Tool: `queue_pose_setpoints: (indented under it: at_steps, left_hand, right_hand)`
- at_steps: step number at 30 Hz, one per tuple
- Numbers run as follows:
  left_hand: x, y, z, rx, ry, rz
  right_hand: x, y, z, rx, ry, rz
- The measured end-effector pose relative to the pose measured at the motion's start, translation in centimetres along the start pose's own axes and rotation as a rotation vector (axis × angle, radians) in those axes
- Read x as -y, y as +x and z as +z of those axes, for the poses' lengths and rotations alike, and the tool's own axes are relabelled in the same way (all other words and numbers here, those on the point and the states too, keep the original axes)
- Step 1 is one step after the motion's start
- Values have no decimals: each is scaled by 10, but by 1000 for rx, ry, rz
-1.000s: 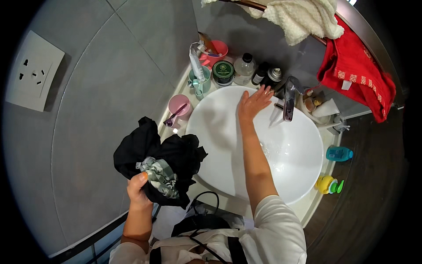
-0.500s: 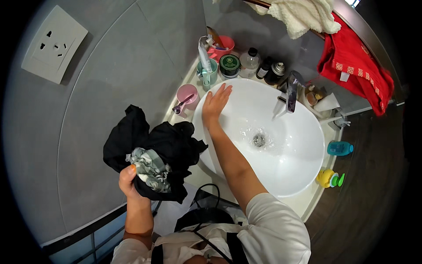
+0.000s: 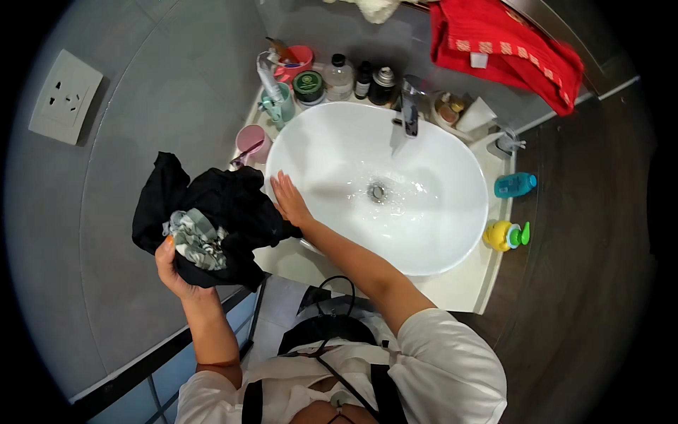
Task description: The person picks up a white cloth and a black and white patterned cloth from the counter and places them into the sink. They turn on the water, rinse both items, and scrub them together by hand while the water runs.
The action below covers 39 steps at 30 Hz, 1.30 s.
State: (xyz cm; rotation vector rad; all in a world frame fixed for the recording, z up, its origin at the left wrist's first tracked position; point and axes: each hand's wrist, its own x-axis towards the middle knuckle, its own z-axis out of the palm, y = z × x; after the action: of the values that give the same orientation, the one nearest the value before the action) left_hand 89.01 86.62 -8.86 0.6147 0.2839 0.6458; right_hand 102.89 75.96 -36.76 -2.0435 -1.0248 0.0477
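Note:
My left hand (image 3: 175,268) is closed on a bundle of black cloth (image 3: 229,194), held up left of the washbasin. A crumpled grey-and-white checked cloth (image 3: 198,240) lies against the black one, with my thumb beside it. What kind of garments they are, I cannot tell. My right hand (image 3: 291,201) rests with outstretched fingers against the left inner wall of the white oval washbasin (image 3: 332,134), holding nothing. Shallow water ripples around the metal drain (image 3: 377,192). Behind the bowl, a chrome tap (image 3: 409,109) points over it.
Cups, a green-lidded jar (image 3: 308,86) and several bottles crowd the counter's back left. A pink cup (image 3: 253,143) stands near the bundle. Along the right edge are a blue bottle (image 3: 515,185) and a yellow pump bottle (image 3: 503,236). A red towel (image 3: 501,53) hangs at upper right.
My right hand has slid along the basin wall toward me, down from the back left rim. The left hand keeps hold of the cloth bundle. The whole view has shifted.

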Motion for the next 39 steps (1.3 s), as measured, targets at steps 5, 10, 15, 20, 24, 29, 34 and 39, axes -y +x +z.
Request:
queue_pose_setpoints:
  at_steps: [5, 10, 15, 20, 24, 29, 34, 39]
  left_hand:
    - [4, 0, 32, 123, -29, -14]
    - [28, 21, 38, 25, 110, -53]
    - [46, 20, 26, -47, 168, -75]
    - [49, 17, 23, -86, 229, -76]
    - [49, 14, 20, -89, 269, -102]
    - [46, 15, 18, -91, 232, -121]
    - [45, 17, 31, 31, 187, -181]
    - [55, 17, 39, 50, 172, -246]
  right_hand:
    - [4, -109, -116, 621, 40, 172]
    - [-66, -188, -294, 744, -645, 322]
    - [-101, -146, -298, 433, -867, 204]
    - [-102, -73, -190, 354, -626, 406]
    - [-69, -25, -105, 183, -385, 262]
    - [-53, -11, -86, 178, -214, 21]
    - [-114, -36, -186, 433, -377, 124]
    - [-154, -106, -309, 315, -1149, -100]
